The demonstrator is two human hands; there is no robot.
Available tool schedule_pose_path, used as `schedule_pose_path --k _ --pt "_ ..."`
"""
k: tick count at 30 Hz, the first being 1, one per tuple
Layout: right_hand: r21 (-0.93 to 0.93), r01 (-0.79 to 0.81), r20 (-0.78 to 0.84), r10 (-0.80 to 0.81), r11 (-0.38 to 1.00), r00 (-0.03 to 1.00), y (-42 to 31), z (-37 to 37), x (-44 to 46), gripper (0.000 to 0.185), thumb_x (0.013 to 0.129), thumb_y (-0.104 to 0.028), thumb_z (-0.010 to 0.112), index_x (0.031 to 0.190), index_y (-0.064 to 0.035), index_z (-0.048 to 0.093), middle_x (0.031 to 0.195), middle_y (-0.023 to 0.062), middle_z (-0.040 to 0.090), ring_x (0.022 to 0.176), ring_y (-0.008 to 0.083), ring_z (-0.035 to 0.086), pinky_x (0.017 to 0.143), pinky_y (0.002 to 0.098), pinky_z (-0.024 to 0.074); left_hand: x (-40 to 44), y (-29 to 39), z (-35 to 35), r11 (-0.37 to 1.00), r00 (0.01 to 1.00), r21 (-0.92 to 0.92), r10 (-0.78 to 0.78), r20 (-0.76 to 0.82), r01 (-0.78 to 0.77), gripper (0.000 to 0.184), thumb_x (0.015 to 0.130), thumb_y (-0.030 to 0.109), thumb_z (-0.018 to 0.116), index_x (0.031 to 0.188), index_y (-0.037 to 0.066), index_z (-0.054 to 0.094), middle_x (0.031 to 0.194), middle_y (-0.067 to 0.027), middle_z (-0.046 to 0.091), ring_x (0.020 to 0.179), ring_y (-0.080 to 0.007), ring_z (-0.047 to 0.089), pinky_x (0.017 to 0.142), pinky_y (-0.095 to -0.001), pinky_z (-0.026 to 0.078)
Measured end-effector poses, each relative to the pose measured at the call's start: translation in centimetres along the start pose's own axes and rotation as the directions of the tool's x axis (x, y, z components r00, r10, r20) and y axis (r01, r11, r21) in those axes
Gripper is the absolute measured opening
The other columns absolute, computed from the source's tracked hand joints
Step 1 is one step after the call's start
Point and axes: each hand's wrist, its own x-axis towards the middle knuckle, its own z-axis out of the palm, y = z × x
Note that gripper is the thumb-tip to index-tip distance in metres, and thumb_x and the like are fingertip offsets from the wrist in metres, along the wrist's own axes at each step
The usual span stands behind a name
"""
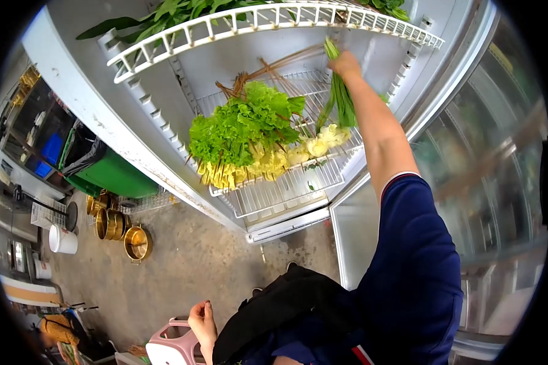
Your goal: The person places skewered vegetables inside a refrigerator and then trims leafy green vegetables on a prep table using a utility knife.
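Note:
My right hand (pixel 345 64) reaches into the upright fridge with its fingers wrapped round a bunch of long green leaves (pixel 341 100). The bunch hangs at the right side of the middle wire shelf, just below the upper shelf. Left of it lie skewers of green lettuce (pixel 243 125), their brown sticks pointing to the back. Skewered yellow leaves (pixel 243 173) and pale cabbage-like pieces (pixel 323 143) line the shelf's front. My left hand (pixel 202 319) is low by my body, fingers loosely curled in, with nothing seen in it. It is near a pink and white stool (pixel 173 344).
The upper wire shelf (pixel 274 17) carries more greens (pixel 182 12) above my right hand. The glass door (pixel 493 152) stands open at right. A green bin (pixel 112 173), brass-coloured pots (pixel 137 243) and a white bucket (pixel 63 239) stand on the left.

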Motion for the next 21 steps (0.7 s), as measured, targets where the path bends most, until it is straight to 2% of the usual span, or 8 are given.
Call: schedule_pose_path --k 4,7,10,13,16,17,20,21 --pt "0.034 -0.057 0.212 0.048 0.998 0.976 1.7 1.1 1.4 0.056 0.066 -0.034 0.074 0.109 0.0001 0.064 0.112 0.0194 0.063 0.101 0.0333 0.062 0.087 0.0391 0.0485 -0.6 -0.3 -0.6 0.991 1.000 0.129 0.019 0.022 -0.022 0.016 0.084 0.008 0.062 0.092 -0.006 0.065 0.076 -0.0137 0.066 0.066 -0.0170 0.061 0.062 -0.0294 0.048" --pt "0.238 -0.311 0.495 0.160 0.920 0.854 4.4 5.4 4.2 0.065 0.063 -0.037 0.079 0.113 0.0010 0.062 0.110 0.0157 0.064 0.099 0.0281 0.063 0.087 0.0378 0.0485 -1.1 -1.8 -1.0 0.983 1.000 0.182 -0.002 -0.009 0.004 0.016 0.083 0.009 0.063 0.091 -0.005 0.065 0.073 -0.0149 0.066 0.063 -0.0187 0.061 0.061 -0.0299 0.048" --pt "0.363 -0.437 0.670 0.096 0.823 0.736 7.1 8.4 3.8 0.070 0.061 -0.039 0.083 0.114 0.0017 0.062 0.109 0.0140 0.064 0.094 0.0253 0.062 0.084 0.0379 0.0494 -1.6 -1.5 -0.5 0.985 1.000 0.174 -0.026 0.015 0.023 0.016 0.083 0.009 0.064 0.092 -0.005 0.066 0.073 -0.0153 0.066 0.064 -0.0187 0.062 0.061 -0.0304 0.048" --pt "0.387 -0.470 0.672 0.106 0.793 0.733 7.0 8.1 2.3 0.066 0.060 -0.037 0.086 0.109 -0.0025 0.061 0.093 0.0120 0.066 0.077 0.0265 0.063 0.074 0.0416 0.0515 -1.9 0.5 0.2 0.977 0.997 0.210 -0.058 0.056 0.045 0.016 0.083 0.009 0.064 0.092 -0.004 0.066 0.075 -0.0160 0.066 0.065 -0.0190 0.063 0.061 -0.0308 0.049" --pt "0.444 -0.632 0.786 0.063 0.636 0.615 7.2 7.5 3.0 0.062 0.060 -0.039 0.086 0.106 -0.0048 0.062 0.092 0.0103 0.066 0.075 0.0249 0.062 0.072 0.0418 0.0517 -1.7 1.4 1.0 0.967 0.994 0.244 -0.094 0.064 0.076 0.016 0.083 0.009 0.064 0.092 -0.004 0.066 0.076 -0.0164 0.067 0.066 -0.0194 0.063 0.062 -0.0309 0.049" --pt "0.505 -0.594 0.717 0.079 0.626 0.692 7.5 7.8 3.2 0.054 0.061 -0.043 0.084 0.097 -0.0065 0.064 0.087 0.0094 0.067 0.070 0.0240 0.063 0.070 0.0403 0.0524 -1.6 1.5 1.3 0.966 0.994 0.248 -0.091 0.054 0.075 0.015 0.083 0.010 0.064 0.090 -0.004 0.066 0.076 -0.0170 0.067 0.066 -0.0209 0.064 0.062 -0.0314 0.050" --pt "0.566 -0.631 0.716 0.063 0.530 0.695 7.5 7.8 3.8 0.042 0.069 -0.041 0.079 0.089 -0.0064 0.065 0.082 0.0075 0.067 0.067 0.0214 0.062 0.064 0.0361 0.0530 -1.6 2.4 1.8 0.968 0.998 0.251 0.012 0.056 -0.025 0.016 0.083 0.011 0.064 0.089 -0.004 0.066 0.076 -0.0179 0.067 0.065 -0.0236 0.065 0.061 -0.0325 0.050" --pt "0.586 -0.647 0.754 -0.037 0.488 0.656 7.9 7.8 4.2 0.037 0.073 -0.038 0.076 0.088 -0.0065 0.065 0.082 0.0066 0.067 0.067 0.0200 0.062 0.063 0.0343 0.0528 -1.6 2.9 1.8 0.952 0.997 0.302 0.035 0.064 -0.053 0.016 0.083 0.011 0.065 0.090 -0.003 0.066 0.077 -0.0189 0.067 0.066 -0.0258 0.066 0.062 -0.0335 0.050"
